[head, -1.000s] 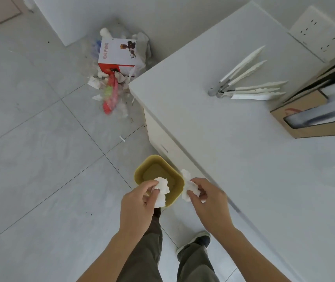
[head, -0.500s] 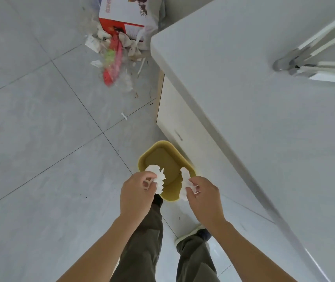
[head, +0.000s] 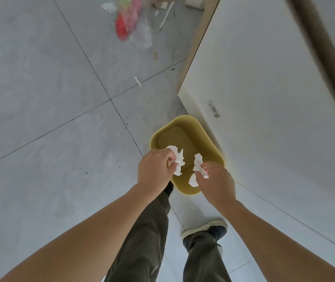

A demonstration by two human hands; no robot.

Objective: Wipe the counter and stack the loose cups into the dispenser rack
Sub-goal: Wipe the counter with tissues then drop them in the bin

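Observation:
Both my hands hover over a yellow waste bin (head: 209, 139) that stands on the floor beside the white counter cabinet (head: 264, 98). My left hand (head: 154, 169) pinches a crumpled white tissue (head: 177, 159) above the bin's opening. A second crumpled white tissue (head: 198, 166) is gripped in my right hand (head: 216, 184), over the bin's near right rim. The bin looks empty inside. No cups or dispenser rack are in view.
The grey tiled floor (head: 50, 119) spreads to the left. Litter with a red and clear plastic wrapper (head: 130, 27) lies at the top, near the cabinet's corner. My legs and a shoe (head: 205, 231) stand below the bin.
My view has tilted down and moved closer to the bin, so the counter top with its tongs has left the frame. Both hands still hold their tissues over the bin.

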